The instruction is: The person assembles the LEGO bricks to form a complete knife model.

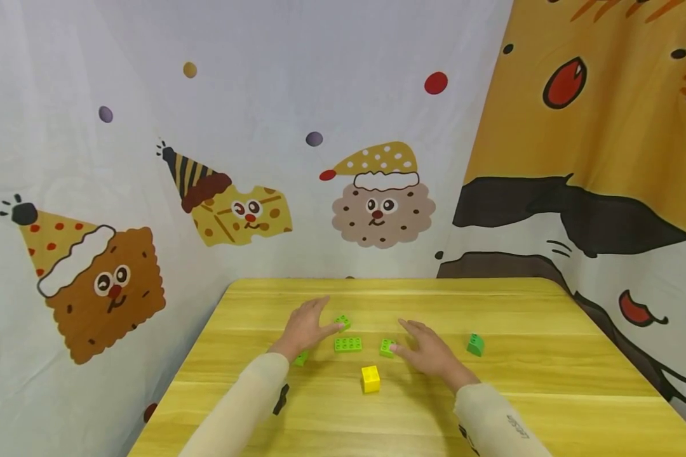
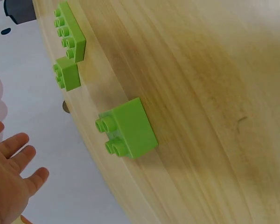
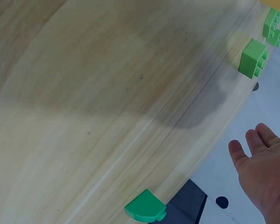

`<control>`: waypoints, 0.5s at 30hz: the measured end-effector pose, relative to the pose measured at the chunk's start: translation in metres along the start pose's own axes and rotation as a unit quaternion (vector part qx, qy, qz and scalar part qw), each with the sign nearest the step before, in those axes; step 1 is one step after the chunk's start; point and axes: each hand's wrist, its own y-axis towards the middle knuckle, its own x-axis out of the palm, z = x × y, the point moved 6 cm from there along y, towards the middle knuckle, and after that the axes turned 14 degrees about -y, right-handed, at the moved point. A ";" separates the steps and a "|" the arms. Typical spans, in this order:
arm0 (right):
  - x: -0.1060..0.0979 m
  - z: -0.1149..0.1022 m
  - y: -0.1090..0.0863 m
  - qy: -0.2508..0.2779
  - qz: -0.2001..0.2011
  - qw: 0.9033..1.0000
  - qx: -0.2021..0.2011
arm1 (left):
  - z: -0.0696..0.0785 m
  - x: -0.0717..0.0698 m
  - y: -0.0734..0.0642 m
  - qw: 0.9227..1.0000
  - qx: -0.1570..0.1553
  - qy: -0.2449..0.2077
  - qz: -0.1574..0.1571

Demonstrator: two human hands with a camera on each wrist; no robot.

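Note:
My left hand (image 1: pixel 307 327) hovers over the left part of the table with fingers spread and nothing held. Below its wrist a light green block (image 1: pixel 301 358) is partly hidden, and the left wrist view shows that block (image 2: pixel 135 130) whole, with studs on one side. Near the left thumb lies a small light green block (image 1: pixel 343 321); in front of it is a longer light green brick (image 1: pixel 348 344). My right hand (image 1: pixel 430 350), fingers extended and empty, has its thumb beside another light green block (image 1: pixel 386 347); contact there cannot be told. A yellow block (image 1: pixel 370 379) sits between the forearms.
A darker green block with a curved side (image 1: pixel 476 344) lies right of the right hand, also seen in the right wrist view. The wooden table (image 1: pixel 509 406) meets a cartoon-printed cloth (image 1: pixel 297 76) along its back and sides.

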 end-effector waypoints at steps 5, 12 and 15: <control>0.004 -0.002 -0.002 0.031 -0.007 0.999 0.010 | -0.001 0.004 -0.001 0.999 0.007 -0.031 -0.002; 0.009 -0.005 -0.005 0.087 -0.003 0.996 0.014 | -0.009 0.011 -0.001 0.997 -0.009 -0.081 -0.012; 0.012 -0.006 -0.007 0.100 -0.004 0.995 0.012 | -0.010 0.014 -0.002 0.992 -0.007 -0.124 -0.014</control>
